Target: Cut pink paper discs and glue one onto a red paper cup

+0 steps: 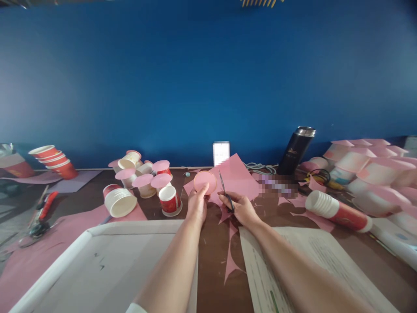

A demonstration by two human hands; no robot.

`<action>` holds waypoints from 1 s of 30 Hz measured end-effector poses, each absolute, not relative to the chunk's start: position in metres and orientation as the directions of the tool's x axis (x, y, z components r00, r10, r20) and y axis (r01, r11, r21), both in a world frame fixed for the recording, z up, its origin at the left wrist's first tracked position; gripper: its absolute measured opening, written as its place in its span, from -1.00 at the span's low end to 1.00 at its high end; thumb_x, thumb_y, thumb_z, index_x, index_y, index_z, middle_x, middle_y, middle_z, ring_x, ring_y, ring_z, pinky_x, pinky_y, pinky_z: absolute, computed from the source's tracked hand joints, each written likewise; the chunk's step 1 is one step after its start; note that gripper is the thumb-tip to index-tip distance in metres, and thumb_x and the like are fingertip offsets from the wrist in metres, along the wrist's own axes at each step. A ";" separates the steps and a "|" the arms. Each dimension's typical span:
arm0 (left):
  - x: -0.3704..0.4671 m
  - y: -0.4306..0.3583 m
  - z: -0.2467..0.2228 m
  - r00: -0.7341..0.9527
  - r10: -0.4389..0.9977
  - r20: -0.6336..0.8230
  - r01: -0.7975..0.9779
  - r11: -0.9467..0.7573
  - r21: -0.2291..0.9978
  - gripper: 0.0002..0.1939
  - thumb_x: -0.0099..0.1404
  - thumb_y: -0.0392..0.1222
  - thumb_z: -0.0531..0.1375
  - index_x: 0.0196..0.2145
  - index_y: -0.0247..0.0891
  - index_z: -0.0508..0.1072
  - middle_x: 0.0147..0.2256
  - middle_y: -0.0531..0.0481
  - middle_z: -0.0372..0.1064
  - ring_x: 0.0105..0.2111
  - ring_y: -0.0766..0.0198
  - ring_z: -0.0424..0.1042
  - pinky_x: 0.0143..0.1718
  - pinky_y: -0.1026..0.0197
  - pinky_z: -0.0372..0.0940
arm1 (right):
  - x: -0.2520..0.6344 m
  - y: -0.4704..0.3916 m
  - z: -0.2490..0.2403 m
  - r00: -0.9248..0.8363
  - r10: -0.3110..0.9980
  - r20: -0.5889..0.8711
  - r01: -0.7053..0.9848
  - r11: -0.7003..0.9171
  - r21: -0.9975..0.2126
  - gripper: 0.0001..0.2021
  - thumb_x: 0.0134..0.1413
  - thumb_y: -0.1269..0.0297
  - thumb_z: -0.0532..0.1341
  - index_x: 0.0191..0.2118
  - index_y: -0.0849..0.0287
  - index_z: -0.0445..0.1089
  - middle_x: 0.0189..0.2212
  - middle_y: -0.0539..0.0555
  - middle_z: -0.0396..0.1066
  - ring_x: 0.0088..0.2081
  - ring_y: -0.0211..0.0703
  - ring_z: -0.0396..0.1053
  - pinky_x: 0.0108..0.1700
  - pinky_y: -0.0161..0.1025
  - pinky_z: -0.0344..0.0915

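In my left hand (198, 205) is a round piece of pink paper (205, 181) with a tan edge, pinned under the thumb. What lies behind the disc is hidden by it and my fingers. My right hand (240, 206) grips scissors (223, 182), their blades pointing up just right of the disc, apart from it. Behind both hands lies a pink paper sheet (239, 171). Pink paper scraps (232, 265) are scattered below the scissors. To the left stands a red and white paper cup (169, 200), close to several cups topped with pink discs (143, 181).
A black bottle (295, 152) leans at the back right. Cups topped with pink paper (374, 174) pile up on the right, near a cup stack (339, 211). A white tray-like box (130, 261) and a printed sheet (260, 265) lie in front. Another cup stack (54, 161) stands far left.
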State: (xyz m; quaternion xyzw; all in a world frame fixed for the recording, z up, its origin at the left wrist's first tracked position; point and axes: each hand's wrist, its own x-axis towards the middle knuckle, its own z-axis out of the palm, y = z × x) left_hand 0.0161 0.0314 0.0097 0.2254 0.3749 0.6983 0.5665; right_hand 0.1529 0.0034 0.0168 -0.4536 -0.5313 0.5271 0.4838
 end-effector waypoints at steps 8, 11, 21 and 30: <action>0.015 0.026 0.011 -0.250 0.968 0.022 -0.273 -0.093 0.957 -0.63 -0.05 -0.06 0.38 -0.30 -0.33 0.54 -0.39 -0.11 0.49 -0.37 0.14 0.44 -0.31 0.18 0.25 | 0.155 0.012 0.013 0.121 0.985 0.121 -0.161 0.140 -0.977 -0.36 -0.29 0.03 0.41 0.00 0.16 0.42 -0.43 0.01 0.41 -0.45 -0.26 0.30 -0.41 -0.29 0.24; 0.016 0.021 0.013 -0.197 0.978 0.071 -0.151 -0.102 0.983 -0.65 -0.05 -0.10 0.38 -0.30 -0.32 0.56 -0.37 -0.13 0.50 -0.33 0.09 0.44 -0.28 0.17 0.25 | 0.158 0.017 0.014 0.183 0.962 0.205 -0.197 0.240 -0.951 -0.34 -0.31 0.08 0.41 0.03 0.14 0.40 -0.31 0.06 0.43 -0.30 -0.18 0.35 -0.28 -0.25 0.29; 0.020 0.011 0.020 -0.062 0.992 0.105 0.014 -0.105 0.994 -0.73 0.00 -0.12 0.33 -0.33 -0.31 0.56 -0.38 -0.10 0.51 -0.35 0.09 0.43 -0.30 0.19 0.24 | 0.163 0.018 0.020 0.218 0.942 0.254 -0.161 0.292 -0.943 -0.44 -0.25 0.15 0.36 0.00 0.15 0.42 -0.51 -0.07 0.26 -0.48 -0.32 0.16 -0.44 -0.34 0.15; 0.016 0.012 0.016 -0.042 0.995 0.094 -0.003 -0.094 0.996 -0.63 -0.01 -0.01 0.31 -0.31 -0.36 0.54 -0.36 -0.11 0.50 -0.30 0.09 0.43 -0.24 0.15 0.25 | 0.172 0.024 0.011 0.421 0.900 0.113 -0.163 0.197 -0.967 -0.52 -0.24 0.21 0.31 -0.09 0.25 0.43 -0.54 -0.07 0.31 -0.54 -0.34 0.19 -0.50 -0.36 0.12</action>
